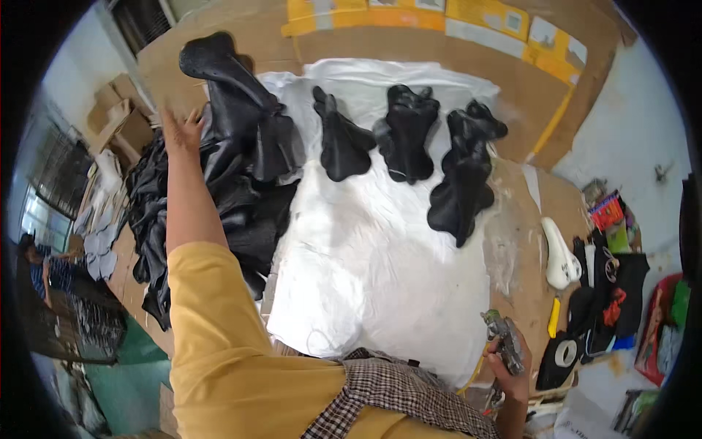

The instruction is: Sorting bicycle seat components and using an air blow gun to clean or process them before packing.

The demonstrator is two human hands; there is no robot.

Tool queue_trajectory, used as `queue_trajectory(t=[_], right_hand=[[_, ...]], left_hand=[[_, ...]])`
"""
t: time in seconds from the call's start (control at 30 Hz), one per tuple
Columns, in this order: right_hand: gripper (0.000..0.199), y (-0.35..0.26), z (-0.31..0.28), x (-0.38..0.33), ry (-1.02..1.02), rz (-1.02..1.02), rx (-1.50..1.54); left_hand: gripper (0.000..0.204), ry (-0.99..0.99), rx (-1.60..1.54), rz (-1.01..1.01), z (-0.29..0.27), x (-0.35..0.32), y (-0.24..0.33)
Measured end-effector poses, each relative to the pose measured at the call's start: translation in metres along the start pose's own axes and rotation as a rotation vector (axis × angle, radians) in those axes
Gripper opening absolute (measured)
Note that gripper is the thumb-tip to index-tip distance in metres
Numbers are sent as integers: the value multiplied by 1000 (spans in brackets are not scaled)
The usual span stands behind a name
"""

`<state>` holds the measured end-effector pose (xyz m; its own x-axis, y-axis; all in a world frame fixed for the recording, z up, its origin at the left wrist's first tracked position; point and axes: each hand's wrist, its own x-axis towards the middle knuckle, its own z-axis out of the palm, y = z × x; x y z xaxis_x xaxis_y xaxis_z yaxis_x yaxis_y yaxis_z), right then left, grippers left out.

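My left arm reaches far out over the heap of limp black saddle covers (241, 212). At its far edge my left hand (183, 132) has its fingers spread and nothing in them; whether it touches the heap I cannot tell. Low on the right, my right hand (512, 369) is wrapped round a silver metal spray gun (506, 344) with a stained tip. A thin yellow hose (474, 377) runs beside it. Several black bicycle saddle pieces, among them one with a narrow nose (344, 150) and one broad one (407, 135), lie along the far part of the white sheet (395, 249).
A white saddle (559, 256) lies at right by a yellow-handled cutter (553, 317), a roll of tape (565, 353) and dark cloths. Cardboard with yellow tape (409, 18) lines the far side. At far left a person (47, 271) is beside stacked material.
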<state>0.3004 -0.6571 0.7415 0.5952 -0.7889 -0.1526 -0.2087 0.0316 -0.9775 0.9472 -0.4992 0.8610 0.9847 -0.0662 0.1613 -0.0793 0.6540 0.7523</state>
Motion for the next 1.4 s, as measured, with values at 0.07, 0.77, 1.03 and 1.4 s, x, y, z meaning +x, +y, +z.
queue_trajectory(t=[0.07,0.77,1.03,1.4], right_hand=[[57,-3,1,-2,-9,-42,4],[46,-62,-9,7,415,-200,-38],[53,-2,-15,19,161,232,142],[47,-61,-22,48,318,-137,82]], left_hand=[[95,238,-97,-24,-35,7,-2],[40,-614,502,-737,89,-242,-392],[32,-675,105,-914,169,-287,-415],[46,-453,-363,-771,97,-151,-318]])
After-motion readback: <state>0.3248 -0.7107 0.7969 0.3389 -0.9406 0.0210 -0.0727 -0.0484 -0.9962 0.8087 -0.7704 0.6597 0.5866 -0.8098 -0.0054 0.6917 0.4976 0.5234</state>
